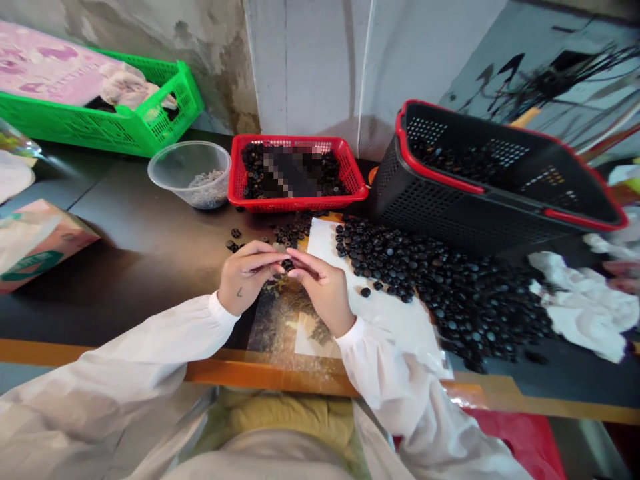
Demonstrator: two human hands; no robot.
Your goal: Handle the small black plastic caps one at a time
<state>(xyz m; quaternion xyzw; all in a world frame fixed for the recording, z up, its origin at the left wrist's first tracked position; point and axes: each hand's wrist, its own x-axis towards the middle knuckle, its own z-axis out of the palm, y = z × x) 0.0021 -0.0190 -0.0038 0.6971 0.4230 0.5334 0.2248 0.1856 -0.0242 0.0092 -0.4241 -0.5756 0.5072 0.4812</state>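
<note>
My left hand (249,275) and my right hand (323,288) meet at the fingertips above the table's near part. Between them they pinch one small round black piece (287,265). Just behind the hands lies a scatter of similar black pieces (290,233). A large heap of black round pieces (465,293) spreads to the right, partly on a white sheet (395,320). Beyond my hands stands a red basket (300,205) holding more dark pieces; part of its contents is blurred out.
A clear plastic bowl (187,167) with small pale pieces stands left of the red basket. A tall black basket (450,207) is at the right, a green crate (125,133) back left, a tissue box (45,247) left, crumpled white paper (585,303) far right.
</note>
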